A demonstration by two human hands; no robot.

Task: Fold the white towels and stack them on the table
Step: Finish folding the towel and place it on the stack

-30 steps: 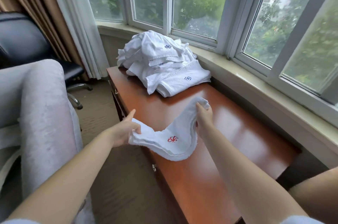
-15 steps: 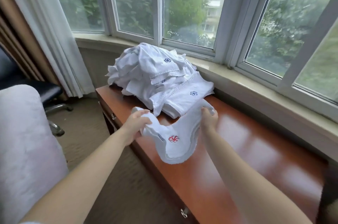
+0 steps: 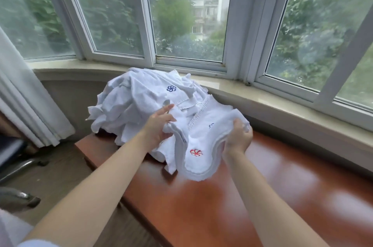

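Towel (image 3: 198, 158) sags between gripping left hand (image 3: 156, 127) and right hand (image 3: 239, 138).

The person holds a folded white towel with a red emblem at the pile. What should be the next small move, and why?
Probably lower the folded white towel with the red emblem and let go. Both hands, left and right, hold it at its ends, so it sags between them. It hangs just over the folded blue-emblem towel beside the loose heap of white towels on the red-brown wooden table.
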